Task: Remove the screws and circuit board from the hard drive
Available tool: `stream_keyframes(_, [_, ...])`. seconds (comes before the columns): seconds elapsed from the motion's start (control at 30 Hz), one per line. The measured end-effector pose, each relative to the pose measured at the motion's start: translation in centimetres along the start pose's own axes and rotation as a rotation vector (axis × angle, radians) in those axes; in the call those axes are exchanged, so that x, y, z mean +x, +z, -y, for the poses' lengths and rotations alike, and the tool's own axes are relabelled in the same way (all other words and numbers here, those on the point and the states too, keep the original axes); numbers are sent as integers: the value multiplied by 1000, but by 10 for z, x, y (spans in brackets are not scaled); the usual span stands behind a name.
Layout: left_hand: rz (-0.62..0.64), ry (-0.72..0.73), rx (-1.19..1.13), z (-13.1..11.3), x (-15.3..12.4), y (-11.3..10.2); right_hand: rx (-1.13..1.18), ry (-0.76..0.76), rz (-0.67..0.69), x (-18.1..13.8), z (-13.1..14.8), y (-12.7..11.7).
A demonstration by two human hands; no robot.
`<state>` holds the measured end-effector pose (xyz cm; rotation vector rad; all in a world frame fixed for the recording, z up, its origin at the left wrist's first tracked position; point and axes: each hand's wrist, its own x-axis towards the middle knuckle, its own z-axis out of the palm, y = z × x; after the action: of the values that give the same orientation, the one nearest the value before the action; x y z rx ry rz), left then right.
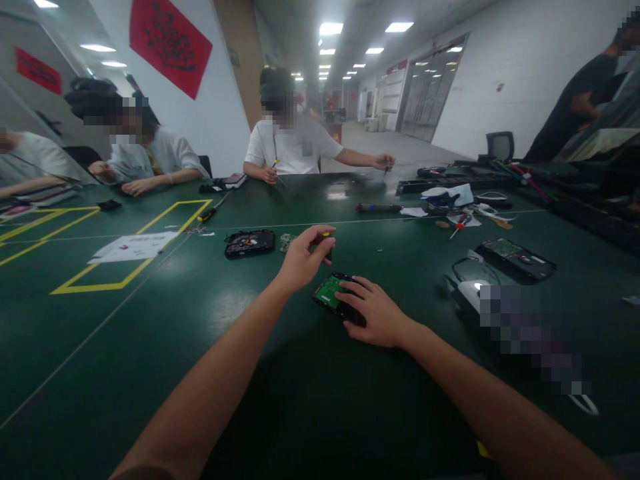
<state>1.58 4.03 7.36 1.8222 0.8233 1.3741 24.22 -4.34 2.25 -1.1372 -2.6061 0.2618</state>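
Observation:
In the head view my left hand [306,257] is closed around a screwdriver [327,235], its yellow-and-black handle end showing between thumb and fingers. The tip points down over the far edge of a hard drive [329,292]; whether it touches is unclear. The drive lies with its green circuit board up. My right hand [373,310] grips the drive from the right, fingers across its top and thumb at the near edge. Left of my left hand lies another black drive [250,243], beside a small pile of screws [287,242].
On the right are another hard drive [517,259] and a partly blurred-out pouch-like item [470,293] with a cord. Farther back lie a red screwdriver [460,227], a dark cylindrical tool [377,209] and cables. A yellow-black screwdriver [213,208] and paper [135,247] lie left. Several people sit opposite.

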Motion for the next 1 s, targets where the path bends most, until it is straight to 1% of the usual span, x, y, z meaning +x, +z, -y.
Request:
stream_keyframes(0.17, [-139,52,194,3,0,-2,-6,2,-13,0,-1,3])
stream_keyframes(0.23, [-147,75,249,2,0,-4,-9,-5,-12,-1,-2,3])
stream_keyframes(0.3, [-99,74,253,1,0,-5,-15,-10,-14,-1,-2,3])
stream_keyframes(0.4, [-14,53,186,-2,0,-5,-21,-9,-18,0,-2,4])
stream_keyframes(0.63, [129,54,52,-3,0,-8,-17,-3,-21,-1,-3,6])
stream_keyframes(0.7, [128,66,90,-2,0,-10,-20,-6,-23,-1,-2,5])
stream_keyframes(0.87, [10,143,325,-2,-1,-9,-20,-10,-18,-1,-1,2])
stream_keyframes(0.93, [22,156,353,-3,-1,-8,-15,-5,-15,-1,0,2])
stream_keyframes(1.0, [81,143,312,-3,-1,-7,-14,2,-12,-1,0,2])
